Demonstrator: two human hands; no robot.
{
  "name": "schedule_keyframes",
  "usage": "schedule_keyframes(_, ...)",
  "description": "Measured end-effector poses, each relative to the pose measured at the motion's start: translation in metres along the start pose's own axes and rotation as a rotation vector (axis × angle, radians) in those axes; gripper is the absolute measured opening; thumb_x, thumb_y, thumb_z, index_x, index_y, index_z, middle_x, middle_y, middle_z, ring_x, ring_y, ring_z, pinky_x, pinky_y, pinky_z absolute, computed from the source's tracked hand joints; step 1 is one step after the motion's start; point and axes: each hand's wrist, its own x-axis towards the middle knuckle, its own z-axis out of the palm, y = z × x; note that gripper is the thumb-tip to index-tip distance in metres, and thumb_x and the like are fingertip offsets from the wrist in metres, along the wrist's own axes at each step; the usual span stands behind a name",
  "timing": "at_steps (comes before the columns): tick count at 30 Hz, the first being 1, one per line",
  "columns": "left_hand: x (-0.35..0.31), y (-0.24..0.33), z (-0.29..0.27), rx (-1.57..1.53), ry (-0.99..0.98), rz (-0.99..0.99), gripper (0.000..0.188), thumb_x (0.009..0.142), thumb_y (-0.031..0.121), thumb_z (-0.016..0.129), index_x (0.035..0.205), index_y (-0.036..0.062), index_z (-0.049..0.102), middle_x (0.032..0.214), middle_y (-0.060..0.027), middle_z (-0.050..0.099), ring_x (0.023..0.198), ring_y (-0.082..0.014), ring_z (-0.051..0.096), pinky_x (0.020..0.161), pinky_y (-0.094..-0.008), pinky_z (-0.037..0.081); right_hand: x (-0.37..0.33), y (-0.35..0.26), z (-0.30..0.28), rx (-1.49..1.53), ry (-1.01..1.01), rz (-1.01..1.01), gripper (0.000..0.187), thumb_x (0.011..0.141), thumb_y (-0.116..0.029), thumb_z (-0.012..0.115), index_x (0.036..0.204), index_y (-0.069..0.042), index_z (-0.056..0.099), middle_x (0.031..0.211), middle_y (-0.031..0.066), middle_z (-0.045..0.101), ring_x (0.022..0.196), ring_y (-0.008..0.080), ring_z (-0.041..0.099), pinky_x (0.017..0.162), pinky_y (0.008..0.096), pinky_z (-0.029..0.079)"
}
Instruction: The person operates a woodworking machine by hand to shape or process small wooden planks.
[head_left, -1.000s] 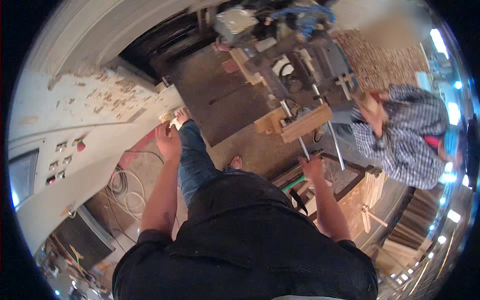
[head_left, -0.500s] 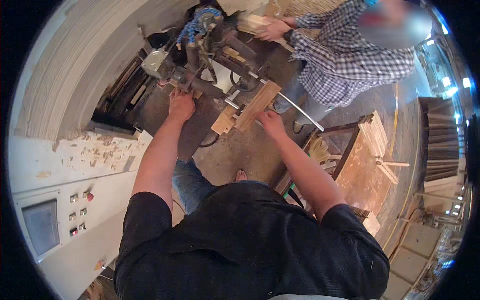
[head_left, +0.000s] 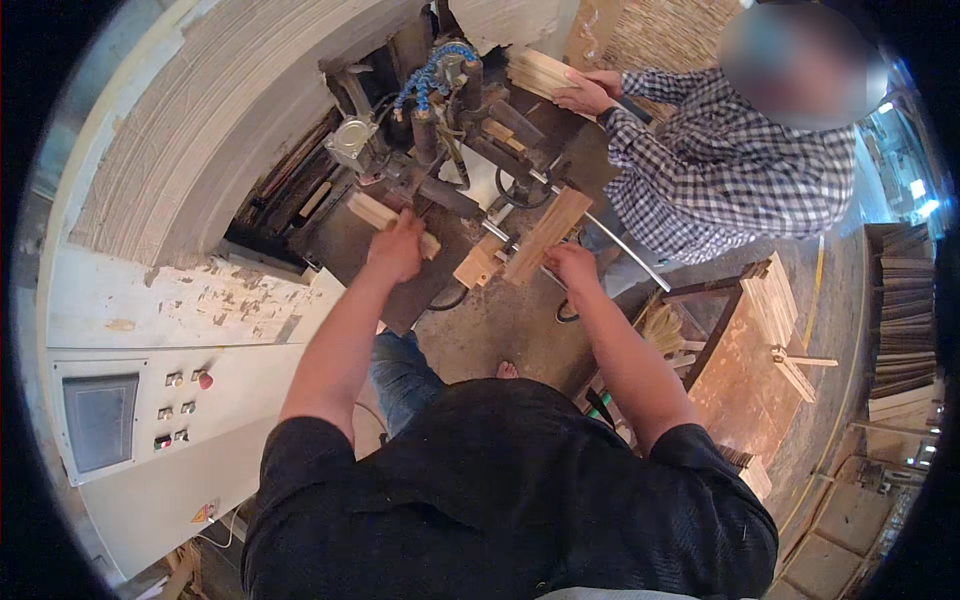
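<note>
- Head view looks down on a person in a dark shirt standing at a woodworking machine.
- Their left hand is closed around a short pale wood block, which lies on the dark machine bed just beside the metal clamps.
- Their right hand grips the near end of a flat wooden board; the fingers are wrapped on it, and the board slants up and away toward the machine's centre.
- A smaller wood piece sits between the two hands, touching the lower edge of the board.
- Blue coiled hoses run over the top of the machine.
- Across the machine, a co-worker in a checked shirt has a hand resting on a bundle of wooden slats.
- On the person's left stands a pale cabinet with a control panel, bearing a screen and a red button.
- On the right, a metal-framed stand carries stacked slats, and more stacks lean farther right.
</note>
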Motion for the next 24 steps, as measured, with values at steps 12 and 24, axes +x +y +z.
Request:
schedule_keyframes(12, -0.118, 0.045, 0.006, -1.224, 0.08, -0.176, 0.063, 0.089, 0.01, 0.066, 0.146, 0.0069, 0.04, 0.126, -0.0128, 0.058, 0.1, -0.0226, 0.064, 0.087, -0.0342, 0.053, -0.089, -0.033, 0.066, -0.087, -0.495, -0.41, 0.015, 0.088, -0.014, 0.067, 0.095, -0.001, 0.064, 0.086, 0.0035, 0.064, 0.079, 0.0117, 0.057, 0.073, 0.0292, 0.048)
schedule_keyframes(24, -0.09, -0.091, -0.001, -1.861, 0.456, -0.678, 0.037, 0.092, 0.003, 0.051, 0.129, 0.0022, 0.049, 0.106, -0.0135, 0.065, 0.085, -0.0221, 0.069, 0.066, -0.0348, 0.063, -0.062, -0.039, 0.223, -1.068, -0.635, -0.954, 0.061, 0.083, -0.03, 0.071, 0.133, -0.005, 0.048, 0.125, 0.0236, 0.05, 0.114, 0.0439, 0.052, 0.095, 0.0523, 0.048)
